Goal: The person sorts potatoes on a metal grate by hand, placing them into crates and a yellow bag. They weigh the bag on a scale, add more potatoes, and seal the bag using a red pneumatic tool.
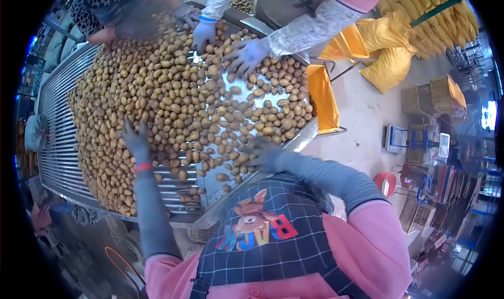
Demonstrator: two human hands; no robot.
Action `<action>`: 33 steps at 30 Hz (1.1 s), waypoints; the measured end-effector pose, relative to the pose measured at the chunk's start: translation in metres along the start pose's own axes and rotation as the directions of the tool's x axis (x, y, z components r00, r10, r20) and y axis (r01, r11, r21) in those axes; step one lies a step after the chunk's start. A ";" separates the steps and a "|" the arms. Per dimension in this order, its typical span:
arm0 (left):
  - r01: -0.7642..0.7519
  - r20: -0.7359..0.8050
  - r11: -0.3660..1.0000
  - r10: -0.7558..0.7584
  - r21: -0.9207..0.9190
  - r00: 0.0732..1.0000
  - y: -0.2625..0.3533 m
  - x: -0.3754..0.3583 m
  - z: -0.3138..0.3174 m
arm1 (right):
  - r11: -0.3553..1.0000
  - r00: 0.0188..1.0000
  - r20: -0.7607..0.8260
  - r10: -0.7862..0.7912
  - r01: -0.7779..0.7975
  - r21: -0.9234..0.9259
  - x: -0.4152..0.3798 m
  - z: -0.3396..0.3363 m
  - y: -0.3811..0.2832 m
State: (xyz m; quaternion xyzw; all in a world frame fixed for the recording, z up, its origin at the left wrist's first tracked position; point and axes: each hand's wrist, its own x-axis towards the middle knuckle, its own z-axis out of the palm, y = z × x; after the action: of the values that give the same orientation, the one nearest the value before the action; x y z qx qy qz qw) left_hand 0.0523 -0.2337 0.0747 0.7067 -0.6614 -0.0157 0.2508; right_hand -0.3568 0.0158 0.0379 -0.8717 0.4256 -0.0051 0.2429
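Observation:
A large heap of small brown potatoes (pixel 163 84) covers the metal sorting table (pixel 52 136). My left hand (pixel 137 144), in a grey glove, rests against the front of the heap with its fingers apart and pointing away from me. On the smooth metal part, my gloved right hand (pixel 265 156) reaches among looser potatoes (pixel 231 141) near the table's edge. Its fingers look spread, though slightly blurred, and no potato shows in its grip. Across the table, a co-worker's gloved hands (pixel 247 57) lie on the potatoes.
Another person (pixel 126 15) leans over the far left side. An orange-yellow chute (pixel 323 97) hangs at the table's right end. Filled yellow sacks (pixel 391 68) lie beyond it, and a scale (pixel 396 138) stands on the floor. Bare slats (pixel 173 189) show near my left forearm.

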 end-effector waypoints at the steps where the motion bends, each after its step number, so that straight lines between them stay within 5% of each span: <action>1: 0.044 0.001 0.972 -0.046 0.231 0.999 -0.017 0.027 0.001 | 0.983 0.983 0.138 0.118 -0.096 -0.157 -0.014 -0.030 0.004; 4: 0.168 0.294 0.817 -0.379 0.552 0.877 0.033 0.046 -0.023 | 0.942 0.949 0.010 0.315 -0.311 -0.130 -0.034 -0.028 0.052; 6: 0.125 0.327 0.882 -0.296 0.454 0.897 0.012 0.034 0.009 | 0.817 0.793 0.211 0.572 -0.572 -0.068 -0.013 -0.074 0.056; 7: 0.179 0.319 0.896 -0.323 0.407 0.891 0.035 0.019 0.002 | 0.829 0.803 0.215 0.556 -0.555 -0.069 0.005 -0.071 0.067; 9: 0.039 0.301 0.957 -0.129 0.288 0.945 0.019 -0.013 0.025 | 0.650 0.635 -0.156 0.757 -0.707 0.279 0.043 -0.051 0.082; 10: -0.015 0.239 0.976 -0.038 0.216 0.970 0.005 -0.029 0.042 | 0.695 0.669 -0.199 0.716 -0.658 0.289 0.063 -0.054 0.079; 12: 0.018 0.377 0.990 -0.070 0.138 0.923 0.046 -0.061 0.019 | 0.752 0.720 -0.230 0.654 -0.587 0.301 0.103 -0.062 0.041; 14: -0.180 0.178 0.981 0.165 0.071 0.970 0.054 -0.110 0.026 | 0.798 0.798 -0.019 0.603 -0.601 0.050 0.128 -0.069 -0.010; 15: -0.227 0.201 0.956 0.189 0.188 0.961 0.077 -0.131 0.012 | 0.811 0.811 -0.020 0.584 -0.583 0.045 0.124 -0.061 -0.017; 17: -0.186 0.149 0.964 0.159 0.191 0.976 0.100 -0.185 0.007 | 0.942 0.952 -0.012 0.306 -0.305 -0.139 0.104 -0.036 -0.014; 18: -0.133 0.161 0.991 0.127 0.031 0.979 0.109 -0.207 0.000 | 0.989 0.993 0.020 0.116 -0.113 -0.099 0.087 -0.030 0.008; 20: -0.115 0.230 0.993 0.108 0.015 0.967 0.109 -0.243 -0.011 | 0.941 0.950 0.187 0.251 -0.195 -0.275 0.074 -0.064 0.024; 21: -0.115 0.304 0.993 0.113 -0.010 0.946 0.107 -0.258 -0.018 | 0.898 0.945 0.112 0.306 -0.248 -0.364 0.075 -0.048 0.061; 22: -0.101 0.300 0.995 0.095 0.003 0.949 0.104 -0.268 -0.029 | 0.869 0.872 0.138 0.469 -0.429 -0.247 0.081 -0.062 0.074; 23: -0.128 0.398 0.992 0.116 0.004 0.910 0.099 -0.273 -0.043 | 0.770 0.835 -0.053 0.548 -0.528 -0.359 0.087 -0.061 0.084; 24: -0.154 0.491 0.988 0.134 0.001 0.861 0.091 -0.279 -0.054 | 0.763 0.793 -0.204 0.574 -0.608 -0.219 0.098 -0.065 0.079; 25: -0.031 0.453 0.997 -0.002 0.066 0.892 0.074 -0.290 -0.053 | 0.749 0.720 -0.337 0.607 -0.660 -0.061 0.108 -0.067 0.072; 27: 0.264 0.213 0.964 -0.263 0.027 0.941 0.047 -0.301 -0.050 | 0.929 0.914 -0.256 0.314 -0.352 -0.115 0.110 -0.084 0.018; 28: 0.410 0.176 0.906 -0.389 -0.107 0.904 0.030 -0.308 -0.036 | 0.970 0.994 0.010 0.107 -0.102 -0.221 0.108 -0.090 -0.017; 29: 0.420 0.176 0.902 -0.399 -0.102 0.900 0.039 -0.310 -0.038 | 0.951 0.952 0.290 -0.097 0.175 -0.256 0.102 -0.091 -0.042; 30: 0.389 0.301 0.917 -0.347 -0.091 0.888 0.060 -0.309 -0.040 | 0.948 0.948 0.299 -0.108 0.189 -0.258 0.085 -0.074 -0.038; 31: 0.358 0.420 0.930 -0.292 -0.086 0.859 0.082 -0.307 -0.041 | 0.921 0.904 0.302 -0.304 0.360 -0.150 0.064 -0.050 -0.020; 32: 0.166 0.455 0.986 -0.147 -0.003 0.879 0.107 -0.306 -0.042 | 0.854 0.825 0.283 -0.488 0.519 -0.038 0.051 -0.039 -0.003; 33: -0.041 0.501 0.997 0.001 0.069 0.866 0.125 -0.303 -0.041 | 0.853 0.854 0.289 -0.432 0.491 -0.176 0.053 -0.045 0.011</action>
State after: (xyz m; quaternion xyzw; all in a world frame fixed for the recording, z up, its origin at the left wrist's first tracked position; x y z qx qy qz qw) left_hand -0.0863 0.0653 0.0637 0.6803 -0.7116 -0.1700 0.0436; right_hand -0.3409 -0.0487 0.0625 -0.9657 0.1673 0.0934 0.1752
